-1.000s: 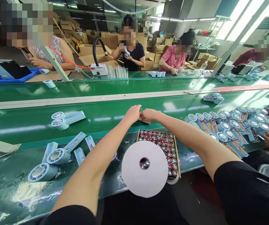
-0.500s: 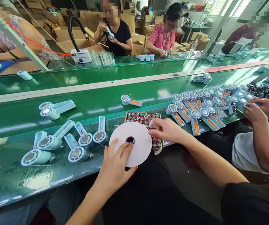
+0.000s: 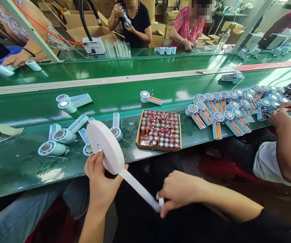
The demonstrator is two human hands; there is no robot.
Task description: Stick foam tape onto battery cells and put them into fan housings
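My left hand (image 3: 102, 184) grips a wide roll of white tape (image 3: 107, 145), fingers at its core hole and thumb against the rim. The roll is tilted up on edge in front of the bench. From its lower side a strip of tape (image 3: 140, 190) runs down to the right. My right hand (image 3: 178, 192) pinches the free end of that strip, which curls over at the fingers. Behind the hands, a cardboard tray (image 3: 142, 141) on the bench edge holds many red-and-green cylindrical cells with wires. Part of the light-blue housings at left is hidden by the roll.
Light-blue fan-like housings (image 3: 51, 148) lie left of the roll. Many more, with orange strips (image 3: 217, 130), crowd the bench at right, where another person's hands (image 3: 283, 118) work. A single housing (image 3: 145, 97) sits on the green belt (image 3: 115, 91). Several people sit opposite.
The roll has moved left and turned from flat-facing to edge-on. My right hand has drawn down, pulling out a length of tape. The tray of cells is now uncovered.
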